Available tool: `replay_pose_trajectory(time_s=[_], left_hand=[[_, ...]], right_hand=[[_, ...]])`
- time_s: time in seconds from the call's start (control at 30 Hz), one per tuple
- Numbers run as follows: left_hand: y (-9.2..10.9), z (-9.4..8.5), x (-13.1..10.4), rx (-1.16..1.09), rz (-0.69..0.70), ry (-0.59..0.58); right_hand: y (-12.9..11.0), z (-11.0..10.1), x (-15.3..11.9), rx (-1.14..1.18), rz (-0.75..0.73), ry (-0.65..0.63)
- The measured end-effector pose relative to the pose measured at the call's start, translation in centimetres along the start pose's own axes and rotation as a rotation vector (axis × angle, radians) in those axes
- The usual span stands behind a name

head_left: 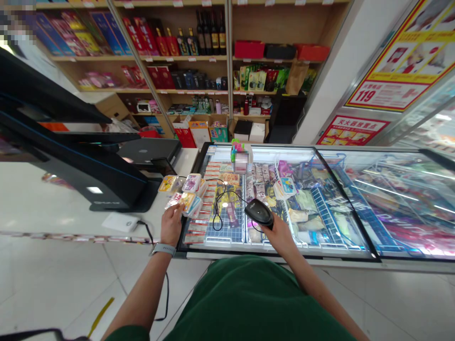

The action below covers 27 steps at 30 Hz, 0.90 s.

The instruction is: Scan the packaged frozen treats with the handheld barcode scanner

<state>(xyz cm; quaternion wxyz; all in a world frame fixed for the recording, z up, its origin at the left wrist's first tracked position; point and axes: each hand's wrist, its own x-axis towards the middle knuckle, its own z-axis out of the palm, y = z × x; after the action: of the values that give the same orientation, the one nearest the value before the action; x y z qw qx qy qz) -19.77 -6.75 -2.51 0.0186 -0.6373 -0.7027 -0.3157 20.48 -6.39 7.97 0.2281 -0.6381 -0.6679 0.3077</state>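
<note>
My right hand [280, 235] is wrapped round the handle of a black barcode scanner [259, 212], held above the glass top of a chest freezer. A thin black cable loops from the scanner over the glass. At the freezer's left edge, my left hand [171, 223] has its fingers closed on one of several small flat packs with coloured lids [186, 201]; its fingertips partly cover that pack. Behind it in the pile lie a purple-and-white pack [192, 182] and a yellow pack [168, 183]. Another blue-lidded pack [287, 186] sits on the glass, right of the scanner.
The freezer [227, 255] holds bagged goods in wire baskets. Left of it, a counter [76, 218] carries a black monitor stand [117, 184] and a small white box [120, 221] with a cable. A colourful item [237, 149] stands at the freezer's back; stocked shelves [185, 58] rise beyond.
</note>
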Motion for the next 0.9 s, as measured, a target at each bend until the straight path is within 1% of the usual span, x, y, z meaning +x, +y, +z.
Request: replay_pose_trajectory(time_s=[0.13,0.23,0.33,0.43,0.5,0.53,0.6,0.67,0.8,0.9], left_hand=[[0.5,-0.2,0.0,0.017,-0.043,-0.047],[1.5,-0.7,0.3,0.036,-0.070,-0.021],[3.1,-0.9,1.0,0.038,-0.055,0.008],[5.8,-0.2,2.1,-0.053,-0.011,0.016],[8.1,1.1,3.0,-0.148,0.005,0.006],[9.4,2.0,3.4,-0.192,0.014,-0.018],[12.1,4.2,4.2,-0.297,0.048,-0.098],[14.9,6.7,4.8,-0.371,0.079,-0.219],[20.2,11.6,6.2,-0.415,0.180,-0.340],[24.3,14.5,7.4,-0.398,0.270,-0.427]], right_hand=[[0.1,-0.2,0.0,0.013,0.007,0.005],[0.3,0.0,0.0,0.015,0.010,0.006],[0.5,0.1,0.0,0.031,0.003,0.012],[0.4,0.0,0.0,0.045,0.014,0.032],[0.3,-0.3,-0.1,0.055,0.027,0.045],[0.3,-0.4,-0.2,0.058,0.035,0.054],[0.4,-0.7,-0.4,0.059,0.051,0.079],[0.7,-1.0,-0.6,0.047,0.076,0.113],[1.5,-1.7,-1.2,0.052,0.133,0.186],[2.2,-2.1,-1.7,0.101,0.181,0.255]])
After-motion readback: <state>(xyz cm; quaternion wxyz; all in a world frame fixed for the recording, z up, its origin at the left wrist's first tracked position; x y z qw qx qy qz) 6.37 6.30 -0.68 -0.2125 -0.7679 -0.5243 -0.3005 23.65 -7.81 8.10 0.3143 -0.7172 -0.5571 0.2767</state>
